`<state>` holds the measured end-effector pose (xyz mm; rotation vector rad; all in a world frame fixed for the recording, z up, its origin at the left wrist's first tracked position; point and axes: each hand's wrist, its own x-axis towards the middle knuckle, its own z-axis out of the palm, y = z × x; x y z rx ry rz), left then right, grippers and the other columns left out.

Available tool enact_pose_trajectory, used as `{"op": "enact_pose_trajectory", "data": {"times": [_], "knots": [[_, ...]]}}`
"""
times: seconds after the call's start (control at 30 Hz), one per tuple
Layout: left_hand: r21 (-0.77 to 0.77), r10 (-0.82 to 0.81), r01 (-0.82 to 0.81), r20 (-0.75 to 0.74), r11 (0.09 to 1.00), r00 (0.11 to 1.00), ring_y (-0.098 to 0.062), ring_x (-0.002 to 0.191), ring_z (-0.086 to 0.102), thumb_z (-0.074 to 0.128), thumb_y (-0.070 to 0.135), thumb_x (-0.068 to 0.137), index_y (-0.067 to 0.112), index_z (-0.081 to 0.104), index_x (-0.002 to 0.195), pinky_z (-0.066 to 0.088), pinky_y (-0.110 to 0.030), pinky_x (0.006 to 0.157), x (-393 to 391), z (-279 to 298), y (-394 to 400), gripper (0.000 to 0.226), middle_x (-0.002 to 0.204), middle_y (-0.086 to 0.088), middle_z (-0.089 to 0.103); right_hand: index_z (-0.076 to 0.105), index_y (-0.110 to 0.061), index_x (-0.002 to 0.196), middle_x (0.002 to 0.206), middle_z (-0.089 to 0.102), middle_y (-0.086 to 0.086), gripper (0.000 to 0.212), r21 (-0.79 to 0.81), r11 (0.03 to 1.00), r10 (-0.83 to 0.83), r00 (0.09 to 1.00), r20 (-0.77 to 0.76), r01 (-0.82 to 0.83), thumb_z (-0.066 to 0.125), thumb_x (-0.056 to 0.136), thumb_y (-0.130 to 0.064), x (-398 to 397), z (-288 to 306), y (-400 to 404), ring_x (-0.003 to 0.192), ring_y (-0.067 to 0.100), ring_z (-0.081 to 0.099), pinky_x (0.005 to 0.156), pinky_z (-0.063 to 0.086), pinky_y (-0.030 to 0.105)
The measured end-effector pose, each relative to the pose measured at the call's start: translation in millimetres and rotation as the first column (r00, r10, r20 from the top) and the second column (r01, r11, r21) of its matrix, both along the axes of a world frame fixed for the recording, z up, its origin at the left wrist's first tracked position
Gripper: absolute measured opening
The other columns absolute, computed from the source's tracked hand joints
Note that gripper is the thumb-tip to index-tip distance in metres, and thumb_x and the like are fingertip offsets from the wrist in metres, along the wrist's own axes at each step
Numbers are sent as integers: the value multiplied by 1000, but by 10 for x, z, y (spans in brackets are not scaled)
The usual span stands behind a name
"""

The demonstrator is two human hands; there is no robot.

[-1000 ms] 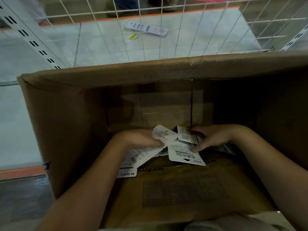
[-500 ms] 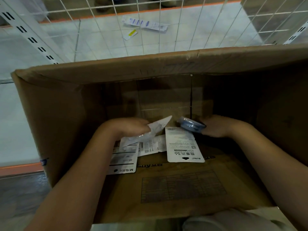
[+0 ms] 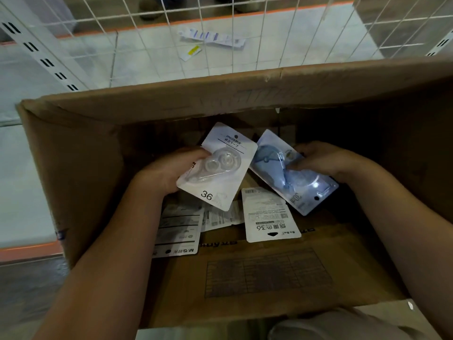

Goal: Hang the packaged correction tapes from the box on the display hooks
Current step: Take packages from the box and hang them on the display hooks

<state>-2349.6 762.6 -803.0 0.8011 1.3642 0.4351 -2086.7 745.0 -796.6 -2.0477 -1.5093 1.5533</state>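
Both my arms reach down into the box [image 3: 73,182], and each hand has a pack lifted off its floor. My left hand [image 3: 161,176] grips the white pack [image 3: 218,168] by its left edge, fingers curled round it, its clear blister facing me and its hang hole at the end toward the box's far wall. My right hand [image 3: 323,160] holds the blue pack [image 3: 289,173] with fingers curled over its upper right side; it tilts the other way, hang hole toward the box's near wall. The two packs sit side by side above the middle of the box, nearly touching at their inner edges. Under them, on the box floor, lie more packs face down: one marked 36 [image 3: 269,217] just below the blue pack and a couple [image 3: 179,229] toward the left wall. Beyond the box's far wall stands a wire grid [image 3: 220,33], with stray packs [image 3: 213,39] on the floor behind it; I see no hooks from here. I judge this to be the picking step, both hands loaded. Next I need to raise the packs clear of the box, turn the blue one so its hole is up, and find a hook to thread each hole over.
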Motion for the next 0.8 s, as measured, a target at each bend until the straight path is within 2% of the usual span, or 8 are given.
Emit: {"op": "enact_pose_trajectory", "data": {"times": [0.07,0.17,0.27,0.37,0.5,0.6,0.67,0.8], "knots": [[-81,51,-44,88,996,995,-16,62,65,54,21,93,13,64,85,52,-24,58,8,-5,-4,15,70,-5,69,63,-5,110,104,67,16,22,-33,998,-58,996,-75,56,62,88,-5,14,-6,25,96,31,64,86,50,38],[-47,9,-3,135,999,991,-16,69,71,60,25,87,17,65,100,58,-25,59,15,-17,-2,16,82,-5,73,64,-6,106,101,69,15,19,-75,995,-76,987,-143,66,63,87,-5,21,-34,60,93,31,65,88,50,40],[-31,-51,56,128,998,990,-24,89,69,69,24,69,16,63,113,57,-36,75,-13,-57,23,45,102,-10,71,64,-11,94,85,72,7,11,-126,989,-111,959,-260,80,60,88,-3,27,-72,107,75,21,68,77,55,35],[-17,-83,86,145,996,986,-21,86,70,67,17,67,17,63,106,58,-36,75,-19,-86,63,40,97,-7,72,63,-10,88,70,72,2,10,-199,975,-164,922,-352,98,55,90,-4,48,-83,200,61,14,69,60,57,25],[-27,-85,92,184,995,979,-17,76,71,60,6,79,15,65,96,59,-31,70,10,-68,183,20,83,-3,74,61,-7,86,68,71,7,11,-306,946,-223,896,-385,104,50,90,-5,21,-14,331,59,17,70,53,57,25],[-33,-90,98,185,995,979,-16,70,72,60,10,82,16,66,95,59,-28,64,36,-31,302,15,82,-3,74,61,-6,94,82,72,11,11,-344,938,-189,909,-371,55,52,88,-3,10,16,437,72,22,70,68,59,33],[-23,-118,123,147,992,982,-18,78,72,66,15,73,17,66,100,59,-32,69,40,-39,359,27,92,-5,74,62,-5,92,81,73,10,12,-342,938,-174,930,-324,56,52,88,0,-9,-3,486,76,23,69,76,55,37],[-64,-198,200,46,978,979,-26,100,67,71,18,67,14,63,113,53,-40,87,-4,-138,406,47,110,-11,70,59,-4,83,73,71,9,18,-359,927,-209,947,-245,112,48,89,9,-74,-149,455,73,23,66,71,52,34]]}}
